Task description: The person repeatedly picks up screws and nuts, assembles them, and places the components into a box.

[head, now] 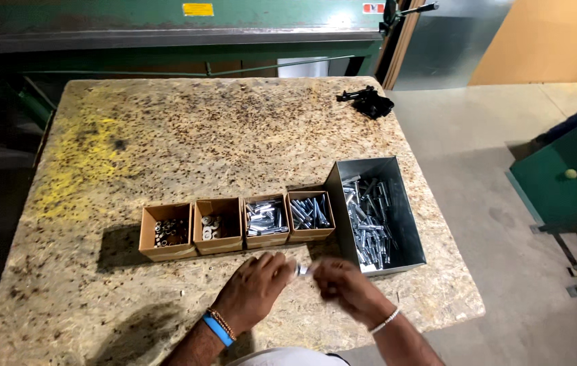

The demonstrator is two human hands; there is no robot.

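My left hand [256,288] and my right hand [347,283] meet near the front edge of a chipboard table [187,135]. Both pinch one small shiny metal part [302,269] between their fingertips; its exact shape is blurred. Just beyond the hands stands a row of small cardboard boxes: one with dark nuts [165,232], one with washers [216,225], and two with silver bolts [265,219] [310,214]. A grey metal bin [378,215] full of silver bolts sits right of the row, close to my right hand.
A black clamp-like tool [368,102] lies at the table's far right corner. A green machine [166,27] stands behind the table. A green cart [566,183] stands on the concrete floor to the right.
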